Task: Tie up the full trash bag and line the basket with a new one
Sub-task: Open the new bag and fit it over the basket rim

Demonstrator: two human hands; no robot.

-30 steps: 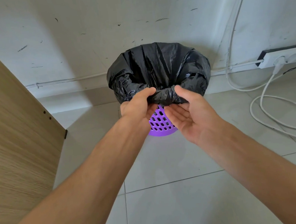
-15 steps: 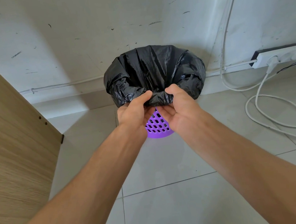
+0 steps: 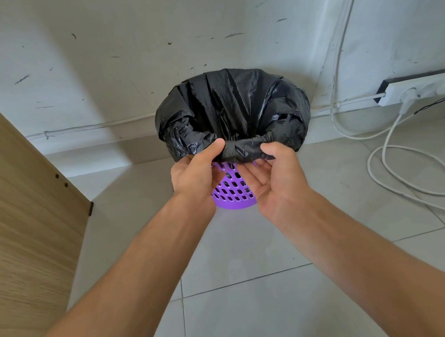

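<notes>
purple basket (image 3: 233, 194) stands on the tiled floor (image 3: 257, 314), near the far wall (image 3: 122, 42), roughly centre of view. perforated sides; only the lower near part of it shows. black trash bag (image 3: 233, 113) lines it, its edge folded out and down over the rim and rolled into a thick band along the near side.

left hand (image 3: 195, 177): at the near-left of the rim. thumb lies on top of the rolled band, fingers curl beneath it. grip: holding the bag's rolled edge in a pinch.

right hand (image 3: 276, 175): at the near-right of the rim, palm turned up. thumb presses on top of the rolled band, fingers reach under it toward the basket side. grip: holding the same band, looser looking than the left; fingertips hidden under the plastic, so contact below cannot be confirmed.

the two hands are apart, a short stretch of rolled plastic between the thumbs. bag interior is dark; contents cannot be made out.

surroundings: wooden panel (image 3: 16, 215) at left, standing on the floor. white power strip (image 3: 417, 87) at far right against the wall, with plugs in it; white cable (image 3: 406, 172) loops on the floor on the right, well apart from the basket.
</notes>
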